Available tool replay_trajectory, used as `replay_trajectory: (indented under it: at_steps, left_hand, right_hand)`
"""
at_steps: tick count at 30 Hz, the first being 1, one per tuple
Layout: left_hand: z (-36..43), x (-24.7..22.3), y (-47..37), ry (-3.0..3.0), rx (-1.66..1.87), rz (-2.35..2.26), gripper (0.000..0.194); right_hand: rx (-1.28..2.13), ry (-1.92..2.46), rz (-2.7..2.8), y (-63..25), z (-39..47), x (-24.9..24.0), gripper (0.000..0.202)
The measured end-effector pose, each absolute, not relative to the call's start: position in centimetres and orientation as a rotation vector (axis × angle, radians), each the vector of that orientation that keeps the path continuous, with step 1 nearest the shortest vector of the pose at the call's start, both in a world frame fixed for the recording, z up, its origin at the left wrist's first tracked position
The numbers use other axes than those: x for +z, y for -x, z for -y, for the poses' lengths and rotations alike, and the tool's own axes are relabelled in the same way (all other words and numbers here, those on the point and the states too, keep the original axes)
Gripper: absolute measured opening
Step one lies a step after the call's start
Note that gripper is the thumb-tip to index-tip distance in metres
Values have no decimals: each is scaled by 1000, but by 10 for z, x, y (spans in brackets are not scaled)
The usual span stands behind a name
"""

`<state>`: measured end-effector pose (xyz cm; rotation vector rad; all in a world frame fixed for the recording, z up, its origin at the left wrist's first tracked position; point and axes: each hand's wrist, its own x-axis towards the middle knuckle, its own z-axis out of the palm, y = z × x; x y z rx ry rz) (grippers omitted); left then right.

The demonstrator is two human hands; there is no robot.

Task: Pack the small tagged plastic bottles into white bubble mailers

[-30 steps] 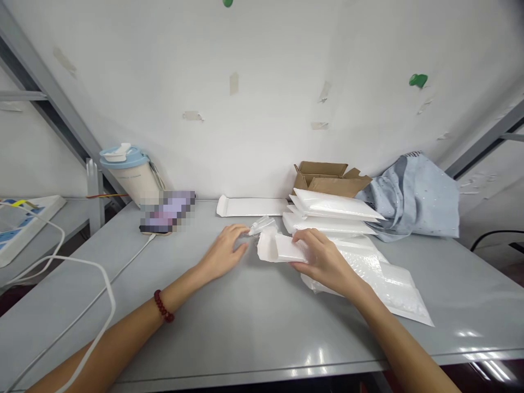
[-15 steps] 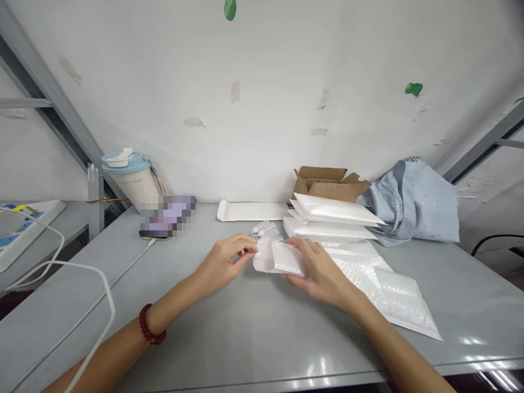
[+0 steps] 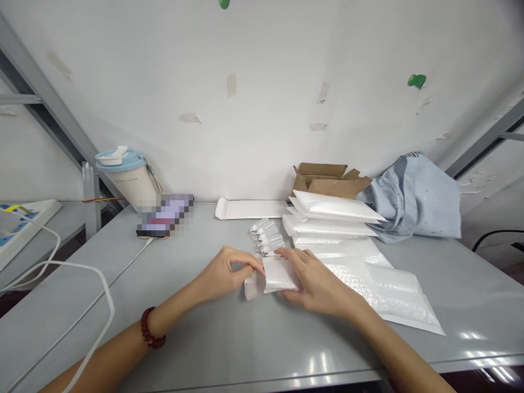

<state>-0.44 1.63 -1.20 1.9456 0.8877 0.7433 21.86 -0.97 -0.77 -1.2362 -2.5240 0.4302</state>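
Nearest the camera, both forearms reach in over the grey table [image 3: 229,338]; a dark red bead bracelet [image 3: 152,334] sits on the left wrist. A white cable [image 3: 92,273] loops across the table's left side.

Mid-table, the left hand [image 3: 227,273] & right hand [image 3: 313,278] meet on a small white bubble mailer [image 3: 272,277], which lies low over the table centre, between the hands. Left fingers are curled, pinching the mailer's left end w/ its flap; right hand is closed on the mailer's right part, thumb on top, fingers under or beside it.

Just behind the mailer, touching or nearly so, lies a cluster of small clear bottles [image 3: 266,236]. To the right, flat bubble mailers [image 3: 380,289] spread on the table, running toward the near right edge.

Further back: a stack of white padded mailers [image 3: 331,215], w/ an open brown carton [image 3: 327,180] behind it & a blue-grey cloth [image 3: 413,199] to the right. A flat white envelope [image 3: 249,208] lies at the wall. Back left: a blurred phone [image 3: 164,215] & a cream jug w/ pale blue lid [image 3: 123,174].
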Motion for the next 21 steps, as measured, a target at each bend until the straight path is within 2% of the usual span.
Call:
replay_trajectory:
  at_steps: [5, 14, 21]
  left_hand:
    - [-28, -18, 9, -1971, 836, -1292, 21]
    - [-35, -57, -10, -2355, 711, -1253, 13]
    - [-31, -45, -10, -2303, 754, -1204, 18]
  right_hand:
    - [513, 1241, 2620, -224, 12, -2, 66]
    - [737, 1150, 2739, -222, 10, 0, 64]
    - [740, 1144, 2705, -223, 11, -1, 67]
